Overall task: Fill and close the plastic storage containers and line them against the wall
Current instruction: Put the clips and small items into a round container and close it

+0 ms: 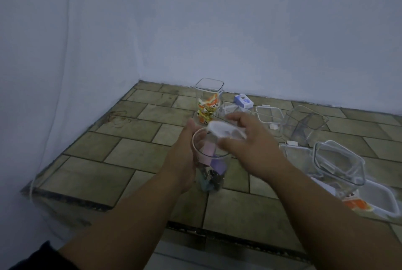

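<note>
My left hand (185, 158) grips the side of a tall clear round container (210, 174) that holds pink, purple and dark items. Over its open mouth my right hand (245, 139) holds a white round lid (226, 131), tilted and partly blurred. Behind them a tall square clear container (208, 98) stands open near the wall with orange and yellow packets inside.
Several empty clear containers and lids lie on the tiled floor to the right: a small one (233, 110), a lid frame (268, 115), a tipped one (306, 126), a large one (339, 163). A small blue-white box (243, 100) sits by the wall. An orange packet (355, 203) lies at the right.
</note>
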